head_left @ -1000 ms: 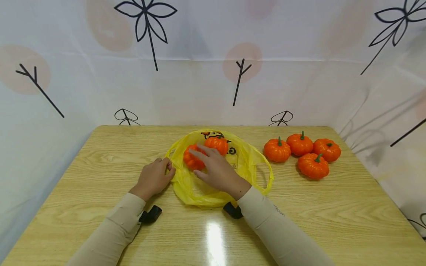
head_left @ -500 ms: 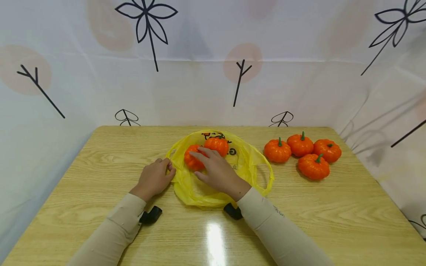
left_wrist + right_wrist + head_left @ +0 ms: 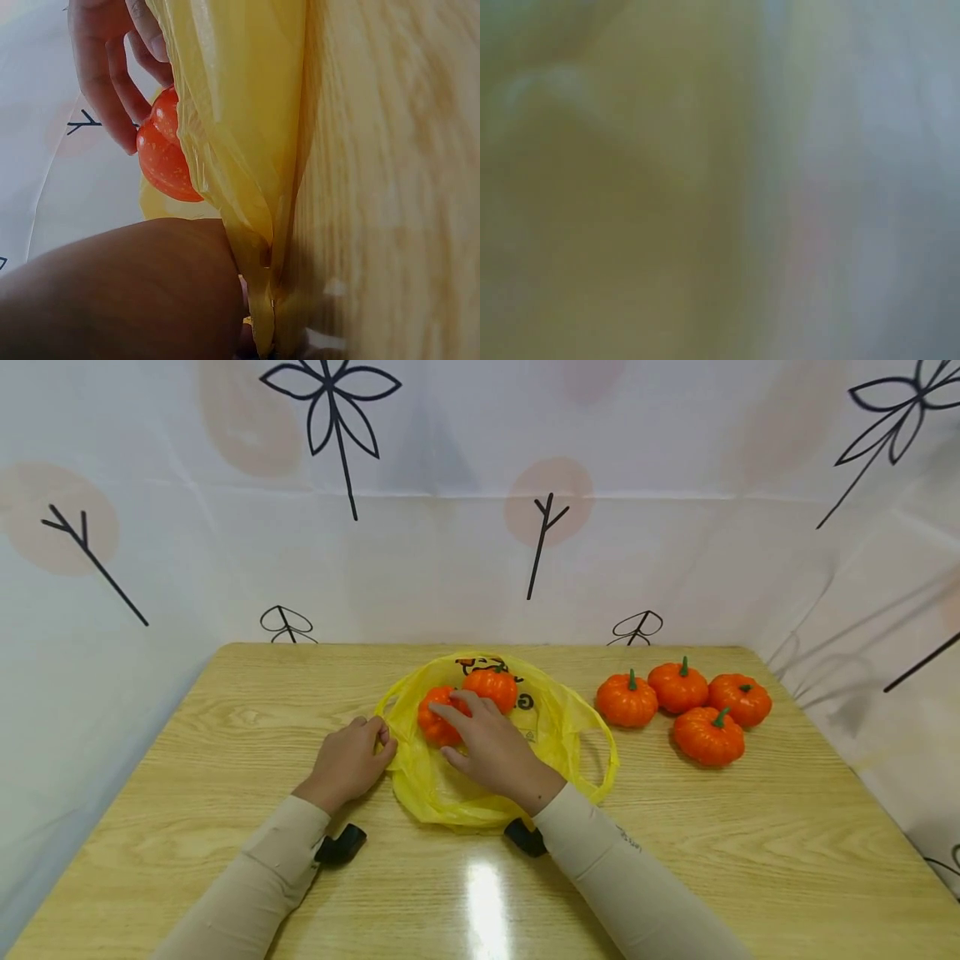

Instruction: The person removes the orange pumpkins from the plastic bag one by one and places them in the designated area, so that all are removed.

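A yellow plastic bag (image 3: 555,743) lies spread with its mouth facing up on the table. My left hand (image 3: 348,762) pinches its left edge by the handle, fingers curled. Inside the bag are two small orange pumpkins: a nearer one (image 3: 432,718) and a farther one (image 3: 489,687) with a green stem. My right hand (image 3: 497,750) reaches into the bag, its fairly straight fingers over the nearer pumpkin and its thumb spread apart. In the left wrist view, right-hand fingers (image 3: 97,67) touch that pumpkin (image 3: 161,157). The right wrist view is a yellowish blur.
Several orange pumpkins (image 3: 678,687) with green stems sit grouped on the right of the wooden table (image 3: 247,727). Behind and beside it hangs a white cloth (image 3: 435,560) with printed plants. A black wrist device (image 3: 341,845) sits under the left sleeve.
Both hands, the bag and the pumpkins hold nearly the same places. Only a very slight shift of the whole head view shows.
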`<state>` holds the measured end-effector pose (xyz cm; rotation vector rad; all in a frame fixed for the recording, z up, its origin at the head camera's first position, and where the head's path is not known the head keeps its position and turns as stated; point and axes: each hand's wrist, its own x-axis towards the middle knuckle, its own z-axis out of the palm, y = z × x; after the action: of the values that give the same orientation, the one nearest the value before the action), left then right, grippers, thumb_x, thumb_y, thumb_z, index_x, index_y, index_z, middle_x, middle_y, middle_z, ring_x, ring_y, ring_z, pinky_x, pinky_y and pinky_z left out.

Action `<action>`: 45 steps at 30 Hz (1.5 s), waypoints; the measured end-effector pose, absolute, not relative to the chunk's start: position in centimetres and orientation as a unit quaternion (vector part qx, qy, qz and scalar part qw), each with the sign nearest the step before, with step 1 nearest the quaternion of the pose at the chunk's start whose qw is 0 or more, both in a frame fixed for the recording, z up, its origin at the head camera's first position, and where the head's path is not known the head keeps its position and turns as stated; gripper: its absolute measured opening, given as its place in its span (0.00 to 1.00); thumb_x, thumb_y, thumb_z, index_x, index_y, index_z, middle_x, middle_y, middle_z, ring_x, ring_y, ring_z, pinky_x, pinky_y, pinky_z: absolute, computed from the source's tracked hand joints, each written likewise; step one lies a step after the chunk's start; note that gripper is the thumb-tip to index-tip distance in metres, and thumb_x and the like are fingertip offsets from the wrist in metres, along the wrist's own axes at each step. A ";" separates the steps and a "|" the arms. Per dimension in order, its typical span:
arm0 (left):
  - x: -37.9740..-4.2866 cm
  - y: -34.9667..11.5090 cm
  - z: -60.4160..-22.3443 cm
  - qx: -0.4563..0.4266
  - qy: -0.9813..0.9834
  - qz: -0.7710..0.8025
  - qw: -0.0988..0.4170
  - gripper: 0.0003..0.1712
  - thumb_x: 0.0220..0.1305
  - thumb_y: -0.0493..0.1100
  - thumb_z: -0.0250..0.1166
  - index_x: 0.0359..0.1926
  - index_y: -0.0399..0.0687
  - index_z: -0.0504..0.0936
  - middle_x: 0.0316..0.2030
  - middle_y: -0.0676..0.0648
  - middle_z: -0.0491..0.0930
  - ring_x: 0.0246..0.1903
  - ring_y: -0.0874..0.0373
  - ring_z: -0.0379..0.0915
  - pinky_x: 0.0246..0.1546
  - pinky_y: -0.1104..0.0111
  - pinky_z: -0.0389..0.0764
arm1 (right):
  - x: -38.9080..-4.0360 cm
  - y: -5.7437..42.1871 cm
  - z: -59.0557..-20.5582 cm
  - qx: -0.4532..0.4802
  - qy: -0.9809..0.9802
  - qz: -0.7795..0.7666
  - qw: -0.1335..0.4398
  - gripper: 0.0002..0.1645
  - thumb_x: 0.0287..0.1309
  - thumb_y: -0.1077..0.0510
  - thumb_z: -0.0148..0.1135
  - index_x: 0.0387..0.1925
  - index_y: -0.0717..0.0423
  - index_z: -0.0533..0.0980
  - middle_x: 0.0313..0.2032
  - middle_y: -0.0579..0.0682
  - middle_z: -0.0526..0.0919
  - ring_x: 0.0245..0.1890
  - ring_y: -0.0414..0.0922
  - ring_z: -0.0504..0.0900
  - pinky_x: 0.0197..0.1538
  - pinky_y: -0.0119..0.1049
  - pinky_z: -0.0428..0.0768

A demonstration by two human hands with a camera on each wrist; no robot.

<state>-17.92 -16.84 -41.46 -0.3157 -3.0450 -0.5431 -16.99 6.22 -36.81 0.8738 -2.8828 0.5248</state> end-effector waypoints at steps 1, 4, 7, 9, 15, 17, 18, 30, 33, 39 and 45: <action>-17.9 -16.8 -41.4 -0.102 -0.979 -0.174 0.017 0.10 0.70 0.48 0.60 0.33 0.50 0.72 0.26 0.48 0.68 0.21 0.53 0.63 0.26 0.65 0.63 | -17.0 6.2 -36.8 0.285 -0.942 0.170 0.044 0.36 0.62 0.50 0.68 0.70 0.45 0.68 0.69 0.55 0.66 0.65 0.57 0.71 0.62 0.50 0.76; -17.9 -16.9 -41.5 -0.104 -0.979 -0.173 0.018 0.10 0.70 0.48 0.60 0.33 0.50 0.72 0.25 0.48 0.68 0.21 0.54 0.63 0.26 0.65 0.63 | -17.0 6.2 -36.8 0.285 -0.943 0.166 0.049 0.35 0.62 0.51 0.68 0.69 0.46 0.69 0.71 0.55 0.64 0.63 0.58 0.72 0.61 0.50 0.77; -17.9 -16.9 -41.5 -0.105 -0.979 -0.173 0.020 0.10 0.70 0.48 0.60 0.33 0.50 0.72 0.25 0.48 0.68 0.21 0.54 0.63 0.26 0.65 0.63 | -17.0 6.1 -36.8 0.287 -0.943 0.158 0.055 0.34 0.62 0.51 0.68 0.68 0.47 0.69 0.74 0.54 0.62 0.61 0.59 0.73 0.60 0.49 0.78; -17.9 -16.9 -41.4 -0.105 -0.979 -0.173 0.020 0.10 0.70 0.48 0.60 0.33 0.50 0.72 0.25 0.48 0.68 0.21 0.54 0.63 0.26 0.65 0.63 | -17.0 6.1 -36.7 0.287 -0.945 0.150 0.054 0.34 0.62 0.50 0.67 0.68 0.47 0.69 0.75 0.53 0.61 0.60 0.59 0.74 0.60 0.48 0.77; -18.0 -17.0 -41.4 -0.103 -0.979 -0.175 0.017 0.10 0.70 0.48 0.59 0.33 0.50 0.72 0.26 0.48 0.68 0.21 0.53 0.63 0.26 0.65 0.62 | -17.0 6.1 -36.5 0.280 -0.949 0.139 0.046 0.33 0.63 0.50 0.66 0.68 0.48 0.69 0.75 0.51 0.63 0.62 0.57 0.73 0.64 0.47 0.75; -18.0 -16.9 -41.5 -0.104 -0.979 -0.175 0.018 0.10 0.70 0.48 0.59 0.33 0.50 0.72 0.26 0.48 0.68 0.21 0.53 0.63 0.26 0.65 0.62 | -17.0 6.1 -36.4 0.278 -0.949 0.139 0.048 0.32 0.63 0.50 0.67 0.67 0.48 0.69 0.74 0.51 0.63 0.61 0.57 0.74 0.64 0.48 0.75; -18.0 -16.9 -41.5 -0.105 -0.979 -0.176 0.019 0.10 0.70 0.48 0.59 0.33 0.50 0.72 0.25 0.48 0.68 0.21 0.53 0.63 0.26 0.65 0.62 | -17.0 6.1 -36.4 0.278 -0.949 0.140 0.049 0.32 0.63 0.50 0.67 0.67 0.48 0.70 0.74 0.51 0.64 0.61 0.57 0.74 0.64 0.48 0.75; -17.9 -16.9 -41.6 -0.107 -0.979 -0.175 0.020 0.10 0.70 0.49 0.59 0.33 0.51 0.72 0.25 0.48 0.68 0.20 0.54 0.62 0.26 0.65 0.62 | -17.0 6.2 -36.7 0.280 -0.946 0.148 0.073 0.35 0.62 0.51 0.68 0.68 0.52 0.67 0.69 0.53 0.69 0.58 0.57 0.77 0.62 0.47 0.76; -17.9 -16.9 -41.6 -0.107 -0.978 -0.176 0.021 0.10 0.70 0.49 0.59 0.33 0.51 0.72 0.25 0.48 0.68 0.20 0.54 0.62 0.26 0.65 0.62 | -17.0 6.2 -36.7 0.280 -0.946 0.147 0.074 0.37 0.62 0.51 0.67 0.70 0.51 0.66 0.69 0.53 0.69 0.56 0.57 0.78 0.61 0.47 0.77; -17.7 -16.9 -41.4 -0.106 -0.978 -0.177 0.024 0.10 0.70 0.48 0.59 0.32 0.51 0.72 0.25 0.48 0.68 0.20 0.54 0.62 0.25 0.65 0.62 | -17.0 6.1 -36.6 0.283 -0.946 0.136 0.077 0.37 0.63 0.50 0.67 0.70 0.51 0.67 0.68 0.54 0.70 0.56 0.56 0.78 0.60 0.47 0.78; -17.7 -16.8 -41.3 -0.105 -0.978 -0.178 0.020 0.10 0.70 0.48 0.59 0.33 0.50 0.72 0.25 0.48 0.68 0.20 0.54 0.62 0.25 0.65 0.62 | -17.0 6.2 -36.6 0.282 -0.947 0.131 0.081 0.35 0.62 0.50 0.67 0.69 0.52 0.69 0.67 0.54 0.70 0.54 0.56 0.79 0.59 0.46 0.79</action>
<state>-17.73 -16.80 -41.33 -0.3244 -3.0346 -0.5513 -17.03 6.21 -36.61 0.8437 -2.8299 0.3908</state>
